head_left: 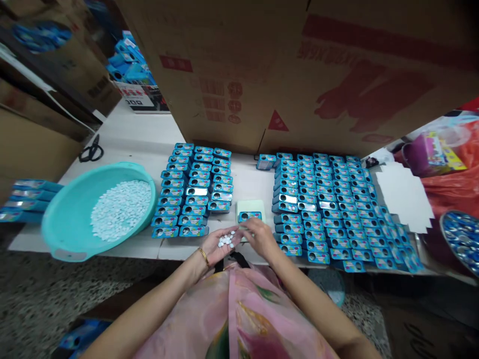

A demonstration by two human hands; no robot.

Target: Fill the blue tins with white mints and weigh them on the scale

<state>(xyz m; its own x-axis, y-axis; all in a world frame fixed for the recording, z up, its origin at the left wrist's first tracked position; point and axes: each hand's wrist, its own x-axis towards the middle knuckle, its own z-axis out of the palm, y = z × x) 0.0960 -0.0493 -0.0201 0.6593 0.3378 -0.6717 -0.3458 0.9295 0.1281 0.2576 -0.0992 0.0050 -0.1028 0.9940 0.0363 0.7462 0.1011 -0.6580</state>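
Observation:
My left hand [220,245] is cupped palm up at the table's front edge, with a small heap of white candies [226,240] lying in it. Just to its right, my right hand [259,237] has its fingers bent together at the near side of a small blue box [250,216]. Whether those fingers hold a candy or touch the box is hidden. This box stands on a pale green pad [247,205] between two groups of similar boxes. A turquoise basin [147,212] to the left contains many more white candies [121,209].
Rows of blue boxes stand on the left [196,189] and right [329,209] of the white table [127,132]. A big cardboard carton [262,75] walls off the back. Black scissors [92,150] lie behind the basin. A tub of shiny blue pieces [464,237] is far right.

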